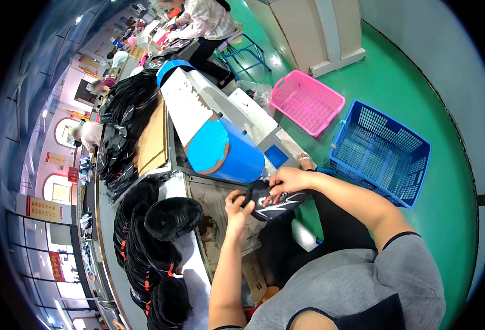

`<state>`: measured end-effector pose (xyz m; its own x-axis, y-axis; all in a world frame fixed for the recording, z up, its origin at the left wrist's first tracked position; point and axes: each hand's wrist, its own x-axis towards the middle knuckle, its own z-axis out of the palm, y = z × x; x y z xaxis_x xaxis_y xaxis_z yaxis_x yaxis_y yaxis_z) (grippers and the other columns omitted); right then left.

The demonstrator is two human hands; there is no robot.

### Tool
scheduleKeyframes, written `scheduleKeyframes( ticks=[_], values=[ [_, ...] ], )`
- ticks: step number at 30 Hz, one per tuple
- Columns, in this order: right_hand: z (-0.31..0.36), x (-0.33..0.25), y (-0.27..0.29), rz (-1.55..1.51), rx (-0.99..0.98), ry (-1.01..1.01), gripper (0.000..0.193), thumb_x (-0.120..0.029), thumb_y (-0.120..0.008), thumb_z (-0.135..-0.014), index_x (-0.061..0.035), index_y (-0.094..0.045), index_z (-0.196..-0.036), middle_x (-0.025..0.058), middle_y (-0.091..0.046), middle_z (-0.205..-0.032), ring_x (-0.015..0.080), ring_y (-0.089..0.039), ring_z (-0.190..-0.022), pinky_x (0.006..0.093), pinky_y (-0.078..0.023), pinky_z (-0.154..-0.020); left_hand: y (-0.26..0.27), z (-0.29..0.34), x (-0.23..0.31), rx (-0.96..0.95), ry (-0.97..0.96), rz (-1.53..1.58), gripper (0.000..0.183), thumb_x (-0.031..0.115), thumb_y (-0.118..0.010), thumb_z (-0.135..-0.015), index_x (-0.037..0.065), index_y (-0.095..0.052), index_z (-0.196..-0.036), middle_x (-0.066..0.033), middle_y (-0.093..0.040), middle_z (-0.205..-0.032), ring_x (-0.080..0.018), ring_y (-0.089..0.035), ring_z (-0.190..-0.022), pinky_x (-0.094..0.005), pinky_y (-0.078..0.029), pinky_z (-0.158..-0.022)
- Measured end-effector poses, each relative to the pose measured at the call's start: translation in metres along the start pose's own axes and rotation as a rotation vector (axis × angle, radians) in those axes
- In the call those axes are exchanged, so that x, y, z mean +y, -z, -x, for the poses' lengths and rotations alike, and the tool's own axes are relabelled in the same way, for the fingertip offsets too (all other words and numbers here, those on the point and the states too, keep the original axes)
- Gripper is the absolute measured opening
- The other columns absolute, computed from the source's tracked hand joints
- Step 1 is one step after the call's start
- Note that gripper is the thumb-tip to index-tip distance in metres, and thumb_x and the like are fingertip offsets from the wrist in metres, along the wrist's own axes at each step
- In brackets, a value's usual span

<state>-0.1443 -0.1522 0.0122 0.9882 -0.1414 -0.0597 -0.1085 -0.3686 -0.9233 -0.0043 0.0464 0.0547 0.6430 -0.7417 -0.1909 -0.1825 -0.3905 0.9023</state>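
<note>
A black shoe upper [278, 204] with white zigzag markings and small red details is held up in front of my lap, between both hands. My left hand [238, 209] is closed on its left end, thumb and fingers pinching the dark edge. From above, my right hand [289, 180] grips the upper's far edge with the fingers bent over it. Just left of my left hand, several black fur-lined shoe uppers [174, 219] with red tabs lie stacked on the worktable. Parts of the held upper are covered by my fingers.
A blue-and-white cylindrical machine [234, 151] stands right beyond my hands. A pink basket [308, 103] and a blue crate [382, 151] are on the green floor at right. Black pieces [124, 118] are heaped at far left. A person [206, 25] sits working farther off.
</note>
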Motion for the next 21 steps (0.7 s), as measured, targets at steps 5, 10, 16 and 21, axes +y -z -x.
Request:
scheduleKeyframes(
  ticks=[5, 10, 16, 21],
  values=[
    [-0.016, 0.004, -0.001, -0.319, 0.231, -0.188, 0.031, -0.029, -0.068, -0.08, -0.0001, -0.066, -0.09, 0.01, -0.064, -0.076, 0.0187, -0.059, -0.071, 0.0324, -0.045, -0.065, -0.012, -0.057, 0.01, -0.082, 0.209, 0.515, 0.03, 0.01, -0.062, -0.083, 0.002, -0.057, -0.112, -0.0057, -0.051, -0.117, -0.0178, -0.051, -0.107, -0.033, -0.042, -0.091],
    [0.004, 0.008, -0.014, -0.836, 0.334, -0.238, 0.023, -0.021, -0.064, -0.086, 0.0015, -0.064, -0.091, 0.0023, -0.061, -0.081, 0.0109, -0.054, -0.074, 0.0262, -0.042, -0.066, -0.019, -0.069, 0.038, -0.166, 0.326, 0.335, 0.04, 0.023, -0.065, -0.084, 0.004, -0.054, -0.118, -0.006, -0.059, -0.107, -0.017, -0.057, -0.098, -0.0331, -0.046, -0.086],
    [0.012, 0.019, -0.003, -0.731, 0.294, -0.225, 0.017, -0.017, -0.061, -0.089, 0.0, -0.063, -0.089, 0.0013, -0.06, -0.08, 0.0093, -0.052, -0.073, 0.0247, -0.041, -0.065, -0.034, -0.026, 0.031, 0.046, -0.034, 0.43, 0.038, 0.013, -0.055, -0.091, 0.008, -0.044, -0.127, -0.0051, -0.052, -0.115, -0.0194, -0.049, -0.109, -0.0333, -0.038, -0.096],
    [0.015, 0.019, -0.001, -0.552, -0.102, 0.141, 0.016, -0.016, -0.059, -0.091, -0.0007, -0.056, -0.095, -0.0017, -0.056, -0.082, 0.0061, -0.051, -0.08, 0.0237, -0.044, -0.073, 0.017, 0.03, -0.064, -0.184, 0.536, 1.208, 0.06, 0.056, -0.058, -0.082, 0.01, -0.051, -0.118, -0.0123, -0.056, -0.116, -0.0317, -0.053, -0.104, -0.0481, -0.045, -0.085]
  ],
)
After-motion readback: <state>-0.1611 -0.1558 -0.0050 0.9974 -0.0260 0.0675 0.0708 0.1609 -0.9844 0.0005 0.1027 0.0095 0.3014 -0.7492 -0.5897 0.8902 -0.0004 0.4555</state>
